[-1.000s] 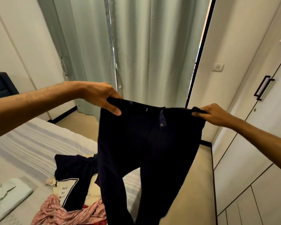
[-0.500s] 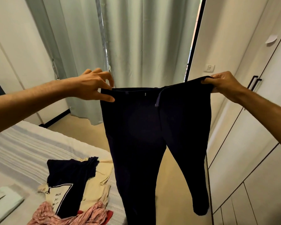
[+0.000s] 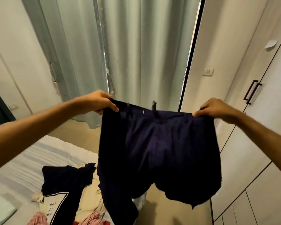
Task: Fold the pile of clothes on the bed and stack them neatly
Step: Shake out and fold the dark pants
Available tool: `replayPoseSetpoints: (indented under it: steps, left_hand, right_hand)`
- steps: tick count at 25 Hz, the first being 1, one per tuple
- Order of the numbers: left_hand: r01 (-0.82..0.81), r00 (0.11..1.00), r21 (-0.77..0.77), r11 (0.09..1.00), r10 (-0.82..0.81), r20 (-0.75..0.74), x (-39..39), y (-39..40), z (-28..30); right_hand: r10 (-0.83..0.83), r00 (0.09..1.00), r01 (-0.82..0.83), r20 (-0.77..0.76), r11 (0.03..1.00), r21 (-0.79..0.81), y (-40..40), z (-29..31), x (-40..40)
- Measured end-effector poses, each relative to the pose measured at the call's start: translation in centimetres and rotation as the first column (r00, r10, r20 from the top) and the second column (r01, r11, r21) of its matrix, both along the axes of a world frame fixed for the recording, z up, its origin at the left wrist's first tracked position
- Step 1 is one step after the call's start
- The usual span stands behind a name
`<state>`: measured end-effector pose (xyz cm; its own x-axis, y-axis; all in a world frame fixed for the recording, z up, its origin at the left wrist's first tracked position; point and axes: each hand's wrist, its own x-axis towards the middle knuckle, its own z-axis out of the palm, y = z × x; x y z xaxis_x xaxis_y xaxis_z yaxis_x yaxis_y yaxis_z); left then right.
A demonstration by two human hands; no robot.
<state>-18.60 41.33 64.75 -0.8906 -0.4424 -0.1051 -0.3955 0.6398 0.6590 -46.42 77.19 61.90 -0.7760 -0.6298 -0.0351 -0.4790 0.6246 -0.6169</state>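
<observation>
I hold dark navy trousers (image 3: 159, 151) up in the air by the waistband, spread flat in front of me. My left hand (image 3: 96, 101) pinches the waistband's left corner. My right hand (image 3: 216, 108) pinches its right corner. The legs hang down, bunched and swung up; the left leg falls over the bed's edge. On the bed (image 3: 31, 159) at the lower left lies the pile: a navy T-shirt with white print (image 3: 63, 187), a cream garment (image 3: 91, 200) and a pink striped cloth (image 3: 37, 220).
A folded pale green garment (image 3: 2, 210) lies at the bed's left edge. Pale green curtains (image 3: 136, 54) hang ahead. White wardrobe doors with a black handle (image 3: 251, 91) line the right side. A beige floor strip (image 3: 169, 213) runs between bed and wardrobe.
The trousers dropped lower and their legs swung up, bunching below the seat. Both hands came down with the waistband, still spread wide.
</observation>
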Motion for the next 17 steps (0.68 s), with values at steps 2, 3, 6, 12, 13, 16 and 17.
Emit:
replayPoseSetpoints:
  steps: [2,3,6,12,13,16,17]
  left_hand:
    - [-0.143,0.989,0.062,0.988,0.141,0.045,-3.2,1.2,-4.5]
    - [-0.164,0.986,0.117,0.979,0.160,0.046,-4.3,2.3,-6.4]
    - [-0.091,0.996,0.281,0.955,0.093,0.004,-6.8,6.2,-10.0]
    - [0.076,0.976,0.311,0.947,-0.007,-0.217,-10.1,12.5,-11.8]
    - [0.107,0.968,0.248,0.963,-0.043,-0.248,-10.5,12.8,-12.1]
    - [0.165,0.952,0.065,0.984,-0.142,-0.271,-11.0,12.7,-12.8]
    - [0.175,0.946,0.013,0.984,-0.165,-0.278,-11.0,12.7,-13.0]
  right_hand:
    - [-0.073,0.985,0.094,-0.156,0.987,0.132,-3.4,-4.2,-0.2]
    - [-0.047,0.974,0.080,-0.220,0.986,0.147,-4.7,-5.8,0.2]
    - [-0.027,0.971,0.042,-0.239,0.997,0.061,-6.9,-8.6,1.4]
    - [-0.035,0.988,0.074,0.152,0.963,-0.260,-9.9,-9.0,6.2]
    - [-0.041,0.975,0.106,0.218,0.949,-0.295,-10.4,-8.9,6.7]
    - [-0.036,0.886,0.203,0.463,0.927,-0.316,-11.2,-8.7,7.2]
    - [0.000,0.832,0.209,0.555,0.926,-0.313,-11.4,-8.7,7.2]
